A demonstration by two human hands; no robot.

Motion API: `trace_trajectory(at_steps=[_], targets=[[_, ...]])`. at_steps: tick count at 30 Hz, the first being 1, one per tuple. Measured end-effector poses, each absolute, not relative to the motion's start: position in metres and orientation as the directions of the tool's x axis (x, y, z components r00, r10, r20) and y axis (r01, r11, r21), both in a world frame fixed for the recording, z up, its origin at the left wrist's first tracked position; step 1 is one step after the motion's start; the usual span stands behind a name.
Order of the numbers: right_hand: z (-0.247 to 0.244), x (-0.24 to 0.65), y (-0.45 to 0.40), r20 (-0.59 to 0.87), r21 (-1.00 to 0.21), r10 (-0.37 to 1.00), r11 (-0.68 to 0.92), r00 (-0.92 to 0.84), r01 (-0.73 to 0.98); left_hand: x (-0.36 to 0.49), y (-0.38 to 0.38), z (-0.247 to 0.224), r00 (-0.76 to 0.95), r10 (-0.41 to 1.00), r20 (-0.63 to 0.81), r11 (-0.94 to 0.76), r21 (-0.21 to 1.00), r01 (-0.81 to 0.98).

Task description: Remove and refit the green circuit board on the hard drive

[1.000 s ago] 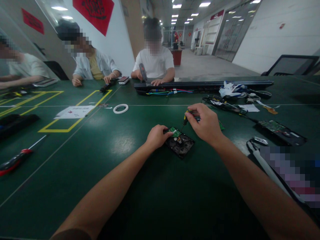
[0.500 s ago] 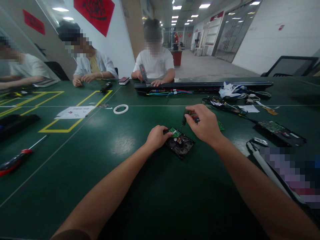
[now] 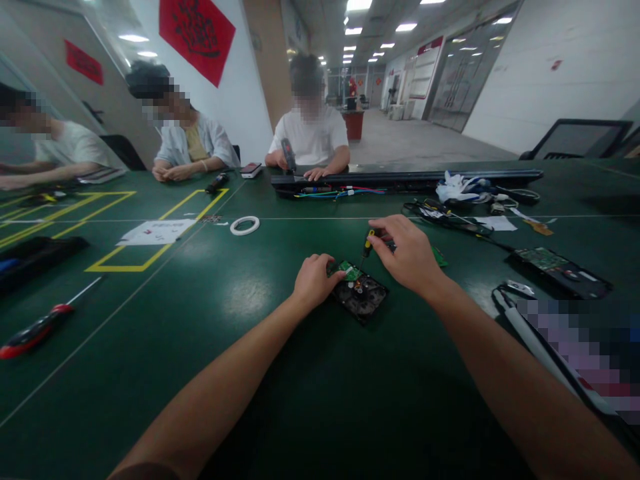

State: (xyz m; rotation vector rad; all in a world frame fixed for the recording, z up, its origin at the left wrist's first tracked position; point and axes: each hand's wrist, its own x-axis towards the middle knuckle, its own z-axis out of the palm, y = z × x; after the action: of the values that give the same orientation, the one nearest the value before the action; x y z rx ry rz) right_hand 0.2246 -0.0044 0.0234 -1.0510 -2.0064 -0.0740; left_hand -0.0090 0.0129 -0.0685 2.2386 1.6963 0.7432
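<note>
A hard drive (image 3: 364, 299) lies on the green table, its dark underside up, with a green circuit board (image 3: 351, 271) at its far left end. My left hand (image 3: 315, 283) is closed on the drive's left edge, thumb over the board. In my right hand (image 3: 406, 253) is a small black-and-yellow screwdriver (image 3: 369, 245), pinched by its handle. Its thin shaft slants down to the drive by the circuit board; the tip is too small to make out. Partly behind my right hand lies another green board (image 3: 439, 256).
A second hard drive (image 3: 560, 270) with a cable lies right. Farther back are cables (image 3: 450, 219), white-blue gloves (image 3: 460, 187) and a long black panel (image 3: 410, 179), where a person holds a power tool (image 3: 288, 155). Left lie a white tape ring (image 3: 245, 226) and a red-black screwdriver (image 3: 45, 327).
The view has tilted up slightly. The screwdriver's handle has turned in my right fingers, so its yellow part now shows. My left hand stays on the drive.
</note>
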Motion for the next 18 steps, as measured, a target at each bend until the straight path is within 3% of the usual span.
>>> trace_trajectory(at_steps=[6, 11, 18], targets=[[0.022, 0.226, -0.004, 0.701, -0.360, 0.674, 0.617, -0.234, 0.700, -0.002, 0.005, -0.064, 0.321, 0.858, 0.401, -0.457, 0.311, 0.833], [0.026, 0.227, -0.005, 0.698, -0.353, 0.671, 0.627, -0.251, 0.694, -0.002, 0.002, -0.055, 0.495, 0.795, 0.351, -0.575, 0.175, 0.799], [0.026, 0.225, -0.005, 0.683, -0.339, 0.654, 0.678, -0.325, 0.652, -0.026, -0.014, -0.056, 0.617, 0.737, 0.276, -0.672, 0.196, 0.714]])
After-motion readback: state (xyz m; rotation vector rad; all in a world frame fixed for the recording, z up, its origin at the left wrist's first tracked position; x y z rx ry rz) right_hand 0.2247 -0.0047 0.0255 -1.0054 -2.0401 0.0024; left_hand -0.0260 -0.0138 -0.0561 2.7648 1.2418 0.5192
